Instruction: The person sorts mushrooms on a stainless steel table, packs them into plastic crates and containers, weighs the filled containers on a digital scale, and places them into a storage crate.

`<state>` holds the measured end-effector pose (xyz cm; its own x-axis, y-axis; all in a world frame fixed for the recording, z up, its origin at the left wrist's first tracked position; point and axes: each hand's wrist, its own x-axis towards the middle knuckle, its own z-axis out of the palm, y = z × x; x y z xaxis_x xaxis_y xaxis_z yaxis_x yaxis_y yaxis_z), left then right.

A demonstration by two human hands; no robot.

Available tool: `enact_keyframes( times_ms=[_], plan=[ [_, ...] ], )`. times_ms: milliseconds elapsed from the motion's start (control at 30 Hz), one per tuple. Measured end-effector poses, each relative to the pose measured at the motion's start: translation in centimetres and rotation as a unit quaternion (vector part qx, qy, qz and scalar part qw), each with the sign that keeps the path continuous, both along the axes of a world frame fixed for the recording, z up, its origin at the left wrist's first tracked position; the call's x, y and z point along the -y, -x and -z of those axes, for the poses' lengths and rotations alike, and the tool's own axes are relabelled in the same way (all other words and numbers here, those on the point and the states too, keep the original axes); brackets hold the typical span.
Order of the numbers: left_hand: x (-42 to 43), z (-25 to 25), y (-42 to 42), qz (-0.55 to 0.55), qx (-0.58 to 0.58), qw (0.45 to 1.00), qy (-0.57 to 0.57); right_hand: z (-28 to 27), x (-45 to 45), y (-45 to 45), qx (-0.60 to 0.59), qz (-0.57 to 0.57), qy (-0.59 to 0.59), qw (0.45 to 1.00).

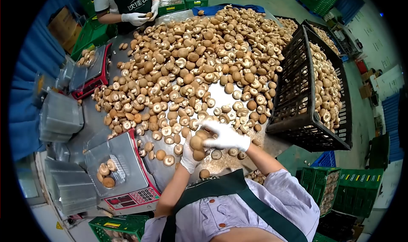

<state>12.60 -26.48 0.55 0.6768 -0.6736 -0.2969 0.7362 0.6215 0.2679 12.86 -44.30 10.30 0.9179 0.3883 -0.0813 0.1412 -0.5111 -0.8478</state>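
My left hand [189, 160], in a white glove, is closed around several brown shiitake mushrooms [196, 142], their caps facing up. My right hand [231, 138], gloved too, reaches in from the right and meets them. Its thumb and fingers bracket a mushroom at the top of that handful; the fingertips are slightly blurred. Both hands are over the near edge of a large heap of mushrooms [187, 68] on a metal table. On the left, a scale [138, 178] with a red edge carries an open clear plastic box [120, 167] holding several mushrooms.
A black crate [293, 93] of mushrooms leans at the right of the table. Stacked clear boxes [70, 187] stand at the left, near a second red scale [91, 78]. Across the table, a co-worker's gloved hands [135, 18] hold a mushroom. Green crates [318, 182] stand at lower right.
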Motion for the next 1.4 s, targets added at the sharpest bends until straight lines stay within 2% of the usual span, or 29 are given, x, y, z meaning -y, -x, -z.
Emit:
enact_keyframes(
  times_ms=[67, 100, 133, 167, 200, 233, 267, 333, 400, 467, 533, 567, 633, 733, 767, 800, 833, 900, 933, 1000, 1133, 1167, 1233, 1267, 1300, 1333, 1367, 1400],
  plan=[
    [0.2, -2.5, 0.3, 0.026, -0.041, 0.997, 0.065, -3.5, 1.8, -2.2, -0.119, 0.178, 0.036, 0.976],
    [0.0, -2.5, 0.4, 0.039, -0.044, 0.995, 0.086, -1.7, 4.0, -3.9, 0.019, 0.215, 0.101, 0.971],
    [-0.3, -2.6, 0.3, 0.052, -0.044, 0.992, 0.106, 1.4, 7.0, -6.2, 0.159, 0.246, 0.162, 0.942],
    [-0.4, -2.8, 0.4, 0.056, -0.027, 0.995, 0.074, 3.8, 9.8, -8.8, 0.214, 0.306, 0.196, 0.907],
    [-0.5, -3.0, 0.4, 0.059, -0.010, 0.997, 0.043, 4.5, 11.8, -10.1, 0.203, 0.358, 0.306, 0.859],
    [-0.3, -2.9, 0.3, 0.058, -0.042, 0.997, 0.020, 5.2, 13.5, -11.3, 0.201, 0.392, 0.341, 0.830],
    [-0.6, -1.7, 0.3, 0.055, -0.042, 0.997, 0.020, 6.6, 15.5, -12.4, 0.165, 0.385, 0.361, 0.834],
    [-1.4, 1.2, 0.5, 0.094, -0.066, 0.992, 0.046, 10.1, 17.9, -13.6, 0.142, 0.386, 0.369, 0.834],
    [-0.9, -0.7, 1.5, 0.035, -0.102, 0.994, -0.015, 7.9, 17.1, -13.0, 0.117, 0.402, 0.315, 0.852],
    [-0.9, 0.0, 2.3, 0.040, -0.108, 0.993, 0.024, 8.2, 17.4, -13.4, 0.094, 0.462, 0.201, 0.859],
    [-1.0, -0.1, 2.6, 0.051, -0.139, 0.988, 0.036, 7.9, 16.7, -13.1, 0.101, 0.466, 0.233, 0.848],
    [-1.1, -0.5, 2.7, 0.064, -0.170, 0.982, 0.049, 7.0, 15.8, -12.7, 0.133, 0.451, 0.230, 0.852],
    [-0.8, -1.2, 2.6, 0.060, -0.152, 0.986, 0.023, 5.8, 14.5, -12.8, 0.168, 0.396, 0.228, 0.873],
    [-0.7, -2.3, 2.9, 0.060, -0.136, 0.989, -0.008, 5.6, 12.0, -13.0, 0.129, 0.338, 0.275, 0.891],
    [-0.6, -2.7, 3.0, 0.059, -0.136, 0.989, -0.011, 6.8, 11.7, -13.0, 0.156, 0.295, 0.312, 0.890],
    [-0.7, -3.4, 3.3, 0.059, -0.135, 0.989, -0.011, 7.8, 11.3, -13.3, 0.117, 0.259, 0.350, 0.893],
    [-0.9, -4.3, 3.8, 0.053, 0.007, 0.996, -0.069, 8.5, 11.3, -13.5, 0.074, 0.259, 0.372, 0.888],
    [-1.1, -4.8, 4.0, 0.040, 0.151, 0.980, -0.126, 7.8, 10.5, -14.1, 0.007, 0.255, 0.400, 0.880],
    [-1.1, -4.8, 4.0, 0.015, 0.208, 0.970, -0.128, 8.7, 10.8, -14.9, 0.009, 0.255, 0.403, 0.879],
    [-1.4, -4.4, 4.3, -0.008, 0.265, 0.955, -0.130, 7.5, 10.8, -15.2, 0.018, 0.216, 0.401, 0.890],
    [-1.5, -2.3, 4.0, -0.037, 0.196, 0.975, -0.093, 7.9, 11.6, -15.5, 0.092, 0.144, 0.355, 0.919],
    [-1.3, -3.7, 3.8, -0.032, 0.153, 0.982, -0.110, 7.0, 11.1, -15.1, 0.089, 0.147, 0.351, 0.920],
    [-1.2, -4.6, 3.7, -0.045, 0.249, 0.933, -0.256, 7.0, 10.8, -14.8, 0.107, 0.187, 0.344, 0.914],
    [-1.4, -5.0, 3.5, -0.046, 0.256, 0.936, -0.237, 7.9, 11.5, -15.0, 0.137, 0.192, 0.324, 0.916],
    [-1.8, -5.6, 2.8, -0.040, -0.017, 0.999, -0.027, 8.0, 11.1, -15.1, 0.164, 0.217, 0.300, 0.914],
    [-1.6, -4.4, 3.2, -0.066, 0.208, 0.961, -0.170, 5.8, 9.9, -14.3, 0.105, 0.236, 0.264, 0.929],
    [-2.1, -5.3, 3.0, -0.085, 0.066, 0.993, -0.052, 6.8, 9.9, -14.2, 0.141, 0.241, 0.151, 0.948],
    [-2.7, -4.9, 2.9, -0.094, 0.033, 0.994, 0.036, 7.7, 9.6, -14.0, 0.124, 0.226, -0.013, 0.966]
  ],
)
